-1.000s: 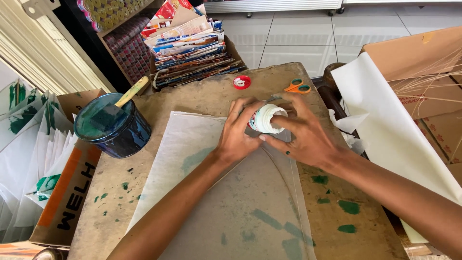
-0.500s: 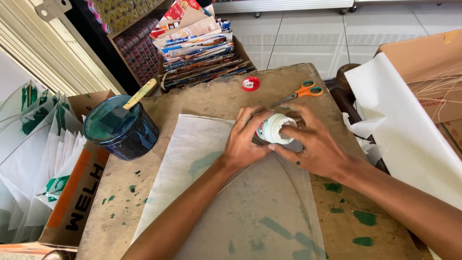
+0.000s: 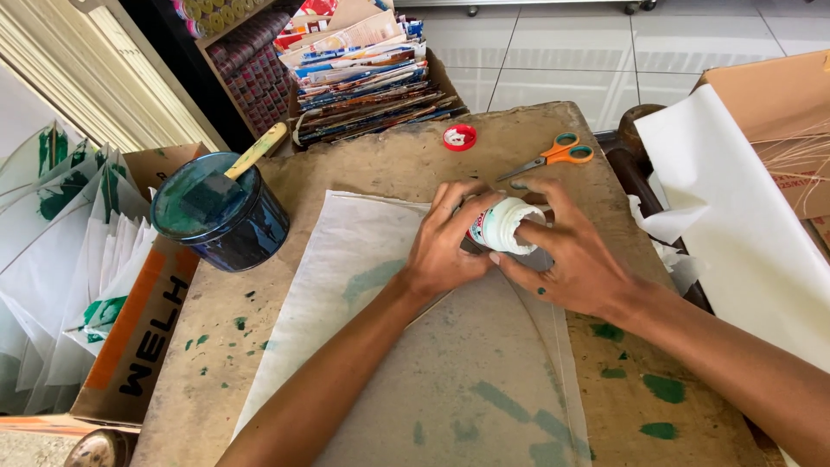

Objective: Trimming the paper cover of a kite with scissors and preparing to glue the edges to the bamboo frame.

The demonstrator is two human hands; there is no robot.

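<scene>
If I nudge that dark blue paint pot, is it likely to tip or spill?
Probably steady: the paint pot looks squat and wide. It seems full of green paint, so likely heavy, and sloshing is possible. The brush handle leaning over its rim could shift.

The one camera sits on the person's head and looks down, close up, at the brown worktop (image 3: 363,164) from its near edge.

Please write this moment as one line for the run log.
left hand: grips white bottle | right hand: on bottle | under: thin paper sheet | nearby: red cap, scissors
</scene>
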